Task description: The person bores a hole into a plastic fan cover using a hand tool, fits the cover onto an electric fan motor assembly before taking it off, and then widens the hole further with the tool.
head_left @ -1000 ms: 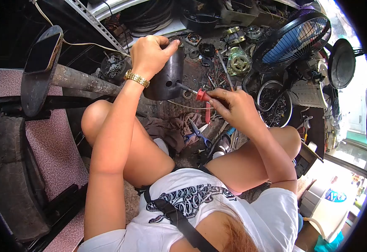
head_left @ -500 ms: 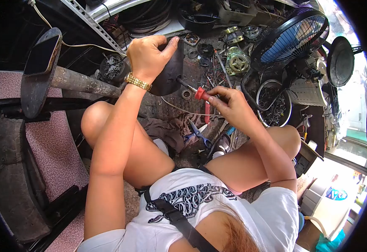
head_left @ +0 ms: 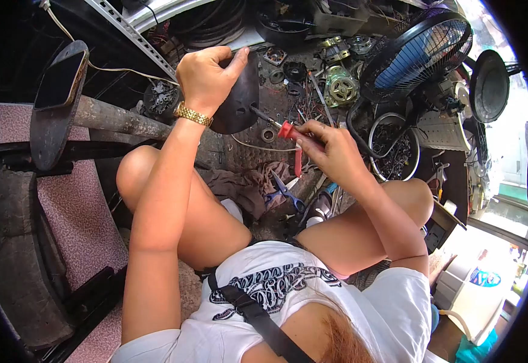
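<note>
My left hand [head_left: 208,81], with a gold watch band at the wrist, is closed on the rim of a dark, curved housing [head_left: 239,106] and holds it up above the floor. My right hand [head_left: 331,150] grips a screwdriver [head_left: 287,130] by its red handle. The shaft points left, its tip at a hole in the housing's side; how deep it sits I cannot tell. Below lie a small metal ring [head_left: 268,135], blue-handled scissors [head_left: 284,191] and a red-handled tool [head_left: 298,162].
A black fan [head_left: 418,57] stands at the right, above a metal bowl [head_left: 418,142] of small parts. Motor parts [head_left: 341,89] lie at the back. At left, a pole [head_left: 119,118] ends in a round plate with a phone [head_left: 62,80] on it. A rag [head_left: 236,190] lies between my legs.
My left hand and the housing have shifted slightly left. The screwdriver has moved a little the same way, its tip still at the hole.
</note>
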`<action>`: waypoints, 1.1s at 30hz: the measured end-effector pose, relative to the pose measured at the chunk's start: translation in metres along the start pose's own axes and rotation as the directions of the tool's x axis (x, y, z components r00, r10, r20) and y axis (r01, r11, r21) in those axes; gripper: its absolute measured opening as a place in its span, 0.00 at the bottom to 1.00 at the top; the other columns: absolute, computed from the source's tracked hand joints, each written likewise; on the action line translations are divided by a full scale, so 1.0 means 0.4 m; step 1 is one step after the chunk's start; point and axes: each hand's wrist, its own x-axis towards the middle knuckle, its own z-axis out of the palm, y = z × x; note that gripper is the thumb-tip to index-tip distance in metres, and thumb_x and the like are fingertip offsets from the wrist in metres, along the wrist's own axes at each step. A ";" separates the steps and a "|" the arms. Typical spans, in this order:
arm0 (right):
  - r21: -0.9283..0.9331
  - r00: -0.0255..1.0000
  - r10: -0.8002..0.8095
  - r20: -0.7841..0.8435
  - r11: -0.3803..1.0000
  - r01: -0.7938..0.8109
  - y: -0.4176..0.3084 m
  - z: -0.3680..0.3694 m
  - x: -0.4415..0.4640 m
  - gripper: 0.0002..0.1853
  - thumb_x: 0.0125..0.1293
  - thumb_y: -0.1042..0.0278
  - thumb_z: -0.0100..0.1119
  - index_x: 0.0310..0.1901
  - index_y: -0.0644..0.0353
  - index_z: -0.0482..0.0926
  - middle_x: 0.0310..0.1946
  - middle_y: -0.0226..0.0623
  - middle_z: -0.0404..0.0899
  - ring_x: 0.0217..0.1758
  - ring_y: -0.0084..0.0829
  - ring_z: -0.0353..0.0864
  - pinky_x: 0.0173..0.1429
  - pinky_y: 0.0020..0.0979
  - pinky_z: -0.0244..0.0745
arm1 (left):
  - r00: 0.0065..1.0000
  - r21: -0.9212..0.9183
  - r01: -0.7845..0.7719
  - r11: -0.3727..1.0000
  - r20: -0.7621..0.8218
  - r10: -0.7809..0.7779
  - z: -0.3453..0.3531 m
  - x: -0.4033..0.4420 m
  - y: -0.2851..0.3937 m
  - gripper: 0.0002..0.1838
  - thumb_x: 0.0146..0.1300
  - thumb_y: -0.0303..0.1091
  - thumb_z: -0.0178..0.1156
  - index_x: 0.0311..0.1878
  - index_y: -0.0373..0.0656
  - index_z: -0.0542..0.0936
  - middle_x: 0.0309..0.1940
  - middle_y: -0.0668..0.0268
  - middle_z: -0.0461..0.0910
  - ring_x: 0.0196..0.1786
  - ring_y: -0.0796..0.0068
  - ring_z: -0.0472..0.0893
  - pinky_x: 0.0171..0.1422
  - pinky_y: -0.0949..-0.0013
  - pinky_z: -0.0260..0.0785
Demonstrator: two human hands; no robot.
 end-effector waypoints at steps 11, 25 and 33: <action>-0.492 0.902 -0.393 -0.176 0.829 0.265 0.031 0.020 0.003 0.08 0.67 0.59 0.59 0.43 0.50 0.81 0.22 0.37 0.81 0.25 0.41 0.82 0.29 0.39 0.74 | 0.997 0.038 0.002 0.999 0.074 -0.005 -0.002 0.009 0.004 0.23 0.58 0.49 0.67 0.19 0.38 0.80 0.12 0.56 0.70 0.13 0.63 0.69 0.21 0.66 0.57; 0.145 0.999 -0.044 -0.020 0.988 0.046 0.049 0.038 0.014 0.08 0.67 0.67 0.61 0.44 0.60 0.81 0.18 0.32 0.72 0.21 0.21 0.67 0.28 0.29 0.64 | 0.974 0.113 -0.198 0.974 -0.086 0.208 -0.014 0.012 0.018 0.22 0.53 0.42 0.72 0.14 0.40 0.73 0.13 0.61 0.71 0.16 0.61 0.71 0.24 0.64 0.56; 0.379 0.989 0.122 0.088 0.914 -0.147 0.060 0.049 0.016 0.07 0.67 0.69 0.61 0.45 0.60 0.81 0.18 0.26 0.70 0.21 0.15 0.63 0.25 0.26 0.60 | 0.955 0.175 -0.249 0.953 -0.120 0.272 -0.013 0.011 0.024 0.21 0.53 0.42 0.72 0.15 0.42 0.74 0.14 0.66 0.75 0.18 0.64 0.74 0.28 0.65 0.58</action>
